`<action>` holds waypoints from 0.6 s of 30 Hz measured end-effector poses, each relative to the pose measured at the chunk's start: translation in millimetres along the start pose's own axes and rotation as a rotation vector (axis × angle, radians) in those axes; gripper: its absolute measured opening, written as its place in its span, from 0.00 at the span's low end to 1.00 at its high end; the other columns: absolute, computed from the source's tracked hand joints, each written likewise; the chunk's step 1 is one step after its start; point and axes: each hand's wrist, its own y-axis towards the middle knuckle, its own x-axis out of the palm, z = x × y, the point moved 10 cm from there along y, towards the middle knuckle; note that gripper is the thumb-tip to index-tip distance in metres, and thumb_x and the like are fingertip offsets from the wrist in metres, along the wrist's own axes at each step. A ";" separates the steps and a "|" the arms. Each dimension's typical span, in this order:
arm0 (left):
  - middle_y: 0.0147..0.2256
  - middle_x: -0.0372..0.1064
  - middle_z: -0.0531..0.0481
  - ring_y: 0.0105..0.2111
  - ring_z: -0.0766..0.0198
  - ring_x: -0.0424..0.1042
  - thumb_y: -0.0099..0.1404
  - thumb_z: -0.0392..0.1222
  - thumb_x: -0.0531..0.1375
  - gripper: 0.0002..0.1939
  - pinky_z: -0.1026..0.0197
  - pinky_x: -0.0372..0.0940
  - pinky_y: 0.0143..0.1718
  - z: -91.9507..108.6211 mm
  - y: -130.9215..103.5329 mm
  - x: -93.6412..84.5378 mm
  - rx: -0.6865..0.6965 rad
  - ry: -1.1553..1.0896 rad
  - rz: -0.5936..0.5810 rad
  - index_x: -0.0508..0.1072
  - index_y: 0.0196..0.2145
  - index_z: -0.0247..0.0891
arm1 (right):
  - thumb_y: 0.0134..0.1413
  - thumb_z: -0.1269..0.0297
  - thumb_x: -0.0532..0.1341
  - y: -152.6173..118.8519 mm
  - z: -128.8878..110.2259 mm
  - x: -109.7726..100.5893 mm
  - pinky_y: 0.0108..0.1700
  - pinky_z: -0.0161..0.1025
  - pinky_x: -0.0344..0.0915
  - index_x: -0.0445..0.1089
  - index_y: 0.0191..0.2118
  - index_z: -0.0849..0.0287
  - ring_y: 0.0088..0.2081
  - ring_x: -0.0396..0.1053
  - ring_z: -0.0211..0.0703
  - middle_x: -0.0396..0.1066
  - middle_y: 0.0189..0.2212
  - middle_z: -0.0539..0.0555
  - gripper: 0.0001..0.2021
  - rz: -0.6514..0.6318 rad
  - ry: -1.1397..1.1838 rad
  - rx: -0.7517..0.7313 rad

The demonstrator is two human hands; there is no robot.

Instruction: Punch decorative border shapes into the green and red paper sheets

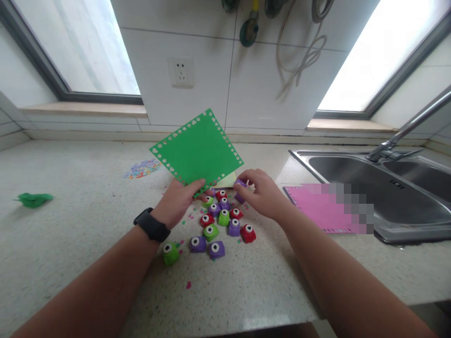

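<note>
A green sheet with small shapes cut along its edges is tilted up in my left hand, thumb over its lower edge. My right hand is closed on a purple punch, just below the sheet's right corner. Below and between the hands, several red, green and purple punches stand on the counter, among them a red punch and a green punch. Small pink and green paper bits lie around them. A pale yellow sheet shows partly behind the green one.
A pink sheet with a punched border lies at the right, beside the metal sink. Colourful bits are spread on the counter at the back left. A crumpled green thing lies far left. The tiled wall stands behind.
</note>
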 end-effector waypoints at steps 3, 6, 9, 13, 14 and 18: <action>0.37 0.79 0.46 0.27 0.65 0.76 0.61 0.41 0.66 0.11 0.65 0.69 0.24 -1.8 1.4 -2.4 -0.007 -0.041 0.009 0.77 0.41 0.34 | 0.63 0.57 0.61 -2.8 -10.5 13.0 0.47 0.48 0.61 0.75 0.36 0.56 0.41 0.66 0.50 0.72 0.35 0.56 0.10 -0.105 -0.137 -0.114; 0.34 0.79 0.47 0.26 0.65 0.76 0.61 0.41 0.65 0.09 0.66 0.69 0.24 -2.0 1.9 -3.5 -0.004 -0.057 0.016 0.76 0.38 0.34 | 0.64 0.56 0.60 -4.8 -14.0 23.3 0.49 0.48 0.62 0.77 0.37 0.56 0.43 0.66 0.51 0.71 0.37 0.57 0.12 -0.172 -0.173 -0.148; 0.31 0.78 0.48 0.25 0.63 0.76 0.62 0.41 0.65 0.09 0.65 0.68 0.23 -2.5 2.1 -3.6 -0.009 -0.078 0.024 0.75 0.38 0.34 | 0.67 0.54 0.58 -5.1 -14.4 29.0 0.50 0.49 0.62 0.78 0.35 0.57 0.43 0.65 0.51 0.70 0.36 0.58 0.16 -0.209 -0.189 -0.155; 0.33 0.79 0.45 0.25 0.62 0.76 0.63 0.40 0.63 0.09 0.64 0.68 0.21 -4.5 3.0 -1.8 -0.019 -0.141 0.010 0.75 0.39 0.33 | 0.68 0.52 0.56 -4.3 -9.2 30.2 0.50 0.51 0.61 0.79 0.34 0.56 0.43 0.64 0.52 0.69 0.36 0.58 0.19 -0.210 -0.237 -0.131; 0.33 0.79 0.45 0.25 0.62 0.77 0.63 0.40 0.63 0.09 0.64 0.68 0.21 -5.4 3.4 -1.9 -0.024 -0.156 0.009 0.75 0.39 0.32 | 0.68 0.52 0.56 -4.3 -7.5 30.5 0.51 0.51 0.61 0.80 0.35 0.56 0.43 0.64 0.52 0.69 0.37 0.58 0.18 -0.212 -0.241 -0.122; 0.35 0.80 0.43 0.26 0.61 0.77 0.64 0.40 0.62 0.10 0.64 0.68 0.21 -7.2 4.5 -2.4 -0.031 -0.196 0.000 0.75 0.40 0.31 | 0.68 0.52 0.57 -5.6 -4.2 34.2 0.53 0.53 0.61 0.81 0.39 0.53 0.45 0.65 0.53 0.70 0.39 0.59 0.17 -0.238 -0.228 -0.119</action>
